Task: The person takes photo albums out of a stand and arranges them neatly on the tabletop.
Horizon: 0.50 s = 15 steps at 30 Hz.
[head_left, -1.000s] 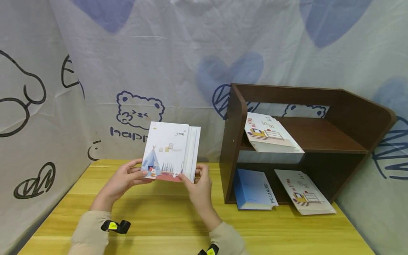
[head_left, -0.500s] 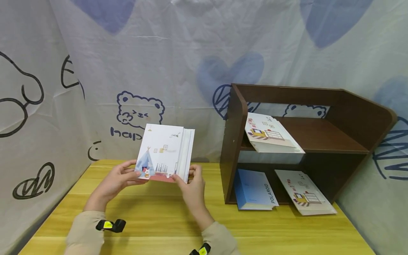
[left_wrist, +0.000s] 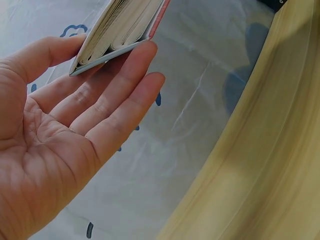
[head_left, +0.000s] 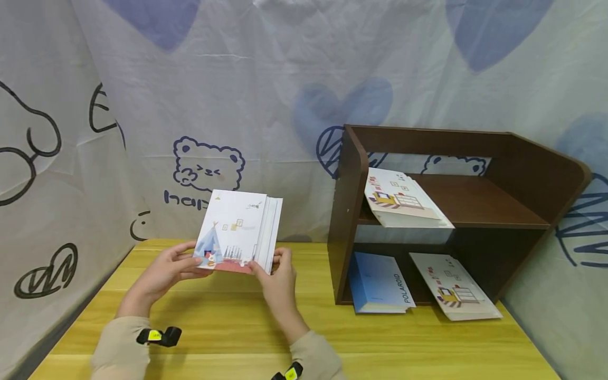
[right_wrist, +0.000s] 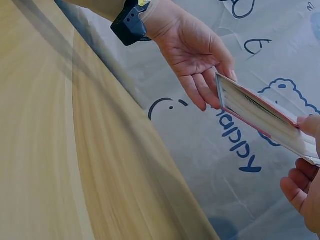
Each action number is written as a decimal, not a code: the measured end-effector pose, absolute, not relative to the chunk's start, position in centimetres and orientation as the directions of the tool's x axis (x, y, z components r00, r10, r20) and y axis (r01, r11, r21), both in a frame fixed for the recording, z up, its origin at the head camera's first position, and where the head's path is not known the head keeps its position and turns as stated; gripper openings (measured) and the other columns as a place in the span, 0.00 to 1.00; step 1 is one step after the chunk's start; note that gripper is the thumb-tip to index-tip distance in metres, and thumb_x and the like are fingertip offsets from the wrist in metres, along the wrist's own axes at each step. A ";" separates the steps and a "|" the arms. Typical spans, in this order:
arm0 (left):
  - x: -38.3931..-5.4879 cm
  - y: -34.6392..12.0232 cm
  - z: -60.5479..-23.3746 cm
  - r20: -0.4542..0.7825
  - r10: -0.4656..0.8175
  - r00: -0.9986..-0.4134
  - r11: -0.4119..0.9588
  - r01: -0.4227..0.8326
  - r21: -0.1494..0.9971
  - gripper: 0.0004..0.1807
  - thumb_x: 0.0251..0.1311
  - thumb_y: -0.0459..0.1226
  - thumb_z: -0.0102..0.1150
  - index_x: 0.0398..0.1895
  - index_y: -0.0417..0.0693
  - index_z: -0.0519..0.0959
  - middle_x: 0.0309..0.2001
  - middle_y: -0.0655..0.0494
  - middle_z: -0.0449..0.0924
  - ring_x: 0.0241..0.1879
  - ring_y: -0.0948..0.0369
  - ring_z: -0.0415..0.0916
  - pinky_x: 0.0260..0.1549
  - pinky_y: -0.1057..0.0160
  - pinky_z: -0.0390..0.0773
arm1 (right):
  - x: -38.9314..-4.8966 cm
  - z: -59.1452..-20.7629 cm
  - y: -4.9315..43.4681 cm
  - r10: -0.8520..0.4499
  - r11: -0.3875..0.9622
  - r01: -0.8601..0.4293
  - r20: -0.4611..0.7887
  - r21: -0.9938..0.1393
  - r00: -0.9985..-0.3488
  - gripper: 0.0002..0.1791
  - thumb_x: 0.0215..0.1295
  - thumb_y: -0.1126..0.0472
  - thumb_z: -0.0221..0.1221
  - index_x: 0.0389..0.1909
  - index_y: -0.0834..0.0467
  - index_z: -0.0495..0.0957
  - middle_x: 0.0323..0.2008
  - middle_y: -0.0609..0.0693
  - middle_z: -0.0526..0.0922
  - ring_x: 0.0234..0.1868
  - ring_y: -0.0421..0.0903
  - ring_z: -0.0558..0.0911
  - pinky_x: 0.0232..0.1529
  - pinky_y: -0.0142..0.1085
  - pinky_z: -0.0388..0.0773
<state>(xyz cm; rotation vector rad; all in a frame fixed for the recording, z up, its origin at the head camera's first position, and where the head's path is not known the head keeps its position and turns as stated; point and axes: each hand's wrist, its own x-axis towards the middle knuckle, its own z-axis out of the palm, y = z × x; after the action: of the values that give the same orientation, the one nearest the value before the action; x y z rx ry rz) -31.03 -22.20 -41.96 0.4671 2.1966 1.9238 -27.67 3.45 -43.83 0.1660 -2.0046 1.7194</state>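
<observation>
A white photo album with a blue tent drawing and a pink lower strip is held up above the table, cover toward the head camera. My left hand pinches its lower left corner; in the left wrist view the thumb is on one cover and the straighter fingers lie under the other. At the lower right, my right hand grips the album with the thumb in front and fingers behind. The page edges face the left wrist camera. In the right wrist view, the album's long edge spans both hands.
At the right stands a dark brown two-tier shelf. Its upper tier bears white illustrated albums; below lie a blue POLAROID album and another white one, jutting past the front. A printed cloth hangs behind the wooden table.
Both hands have carried the album to the left and slightly down, keeping their hold on it. The shelf and its albums have stayed in place.
</observation>
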 end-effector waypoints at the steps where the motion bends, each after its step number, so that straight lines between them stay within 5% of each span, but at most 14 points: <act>1: -31.0 -22.3 -42.0 0.063 0.350 -0.935 0.117 0.111 0.987 0.34 0.69 0.38 0.54 0.71 0.29 0.54 0.43 0.61 0.86 0.42 0.58 0.86 0.48 0.55 0.83 | -27.7 -43.9 3.3 0.217 0.195 -0.393 0.430 -0.899 -0.876 0.26 0.51 0.57 0.73 0.42 0.60 0.68 0.30 0.54 0.79 0.28 0.37 0.76 0.28 0.26 0.75; 15: -31.0 -23.3 -42.4 0.030 0.373 -0.927 0.114 0.078 0.990 0.34 0.71 0.37 0.51 0.71 0.25 0.53 0.42 0.60 0.86 0.41 0.57 0.86 0.46 0.57 0.84 | -27.8 -44.5 2.4 0.201 0.165 -0.333 0.362 -0.928 -0.910 0.25 0.53 0.58 0.72 0.42 0.61 0.67 0.30 0.54 0.79 0.29 0.38 0.76 0.28 0.26 0.77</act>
<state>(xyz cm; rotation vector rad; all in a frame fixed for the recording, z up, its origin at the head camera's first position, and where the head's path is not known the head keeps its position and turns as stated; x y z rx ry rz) -31.04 -23.28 -42.42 0.4479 2.1634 1.8995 -27.85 2.45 -44.50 0.1253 -2.0459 1.7951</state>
